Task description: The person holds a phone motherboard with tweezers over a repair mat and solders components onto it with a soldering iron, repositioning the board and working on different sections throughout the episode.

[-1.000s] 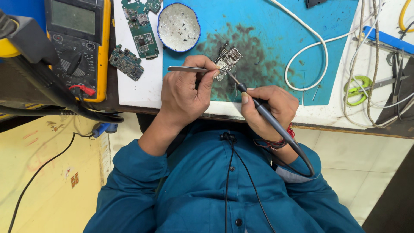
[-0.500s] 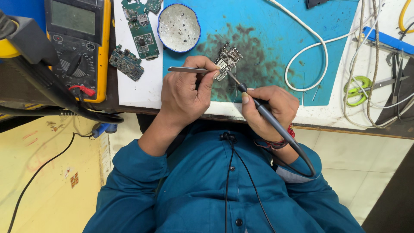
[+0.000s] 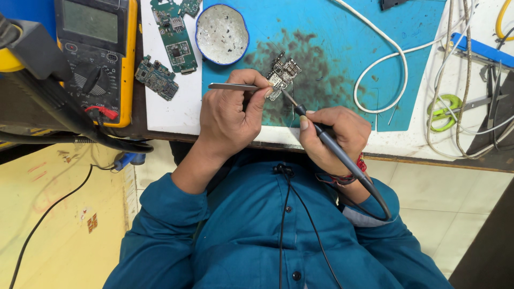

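Head view: left hand (image 3: 233,115) pinches metal tweezers (image 3: 235,86), tips at small circuit board (image 3: 282,75) on blue mat (image 3: 342,53). Right hand (image 3: 334,134) grips soldering iron (image 3: 332,144) like pen, tip touching board. Round tin (image 3: 221,33) just beyond.

1. Small silvery circuit board (image 3: 282,75) on the blue work mat (image 3: 342,48), between the left hand (image 3: 233,115) and the right hand (image 3: 332,134).
2. Thin metal tweezers (image 3: 233,86) in the left hand; slim grey soldering iron (image 3: 326,140) in the right — tip at the board.
3. Round blue-rimmed dish (image 3: 221,33) behind the left hand.
4. Green circuit boards (image 3: 174,37) left of the dish; yellow-cased multimeter (image 3: 96,53) further left.
5. Green-handled scissors (image 3: 447,109) far right — beyond the white cable (image 3: 383,59).
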The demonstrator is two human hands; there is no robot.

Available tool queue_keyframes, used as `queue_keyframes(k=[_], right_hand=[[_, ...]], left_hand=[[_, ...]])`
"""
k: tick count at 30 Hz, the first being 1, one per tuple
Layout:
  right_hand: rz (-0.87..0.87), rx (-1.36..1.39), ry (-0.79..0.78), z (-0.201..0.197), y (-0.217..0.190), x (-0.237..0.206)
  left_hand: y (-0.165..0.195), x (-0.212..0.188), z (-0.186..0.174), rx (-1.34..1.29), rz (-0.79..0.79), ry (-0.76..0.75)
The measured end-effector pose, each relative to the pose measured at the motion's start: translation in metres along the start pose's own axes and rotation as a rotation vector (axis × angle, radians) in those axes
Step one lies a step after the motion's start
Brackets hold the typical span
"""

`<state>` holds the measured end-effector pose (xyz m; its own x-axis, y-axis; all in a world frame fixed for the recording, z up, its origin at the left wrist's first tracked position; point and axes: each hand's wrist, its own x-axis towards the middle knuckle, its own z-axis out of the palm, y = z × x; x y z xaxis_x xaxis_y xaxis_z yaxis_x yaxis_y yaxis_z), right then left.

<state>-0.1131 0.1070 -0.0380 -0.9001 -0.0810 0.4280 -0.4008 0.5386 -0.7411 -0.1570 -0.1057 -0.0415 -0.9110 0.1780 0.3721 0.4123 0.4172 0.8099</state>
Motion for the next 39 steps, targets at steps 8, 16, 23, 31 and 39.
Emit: queue_keyframes(k=[8, 16, 23, 31, 39], right_hand=[[-0.004, -0.001, 0.001, 0.0007, -0.0012, 0.0020], [0.002, 0.000, 0.004, 0.0014, -0.0018, 0.0052], [0.005, -0.021, 0.005, 0.0016, -0.0016, 0.0070], [-0.006, -0.016, -0.006, 0.0016, -0.0021, 0.0068], [0.046, 0.014, 0.015, 0.0022, -0.0011, 0.0019]], left_hand=[[0.0003, 0.0004, 0.0002, 0.006, 0.004, 0.001], [0.0002, 0.0036, -0.0007, -0.010, -0.007, -0.004], [-0.0006, 0.0057, -0.0025, 0.006, 0.013, 0.003], [-0.0008, 0.0043, -0.0025, -0.001, 0.000, -0.004], [0.0005, 0.0031, -0.0029, -0.006, -0.013, -0.004]])
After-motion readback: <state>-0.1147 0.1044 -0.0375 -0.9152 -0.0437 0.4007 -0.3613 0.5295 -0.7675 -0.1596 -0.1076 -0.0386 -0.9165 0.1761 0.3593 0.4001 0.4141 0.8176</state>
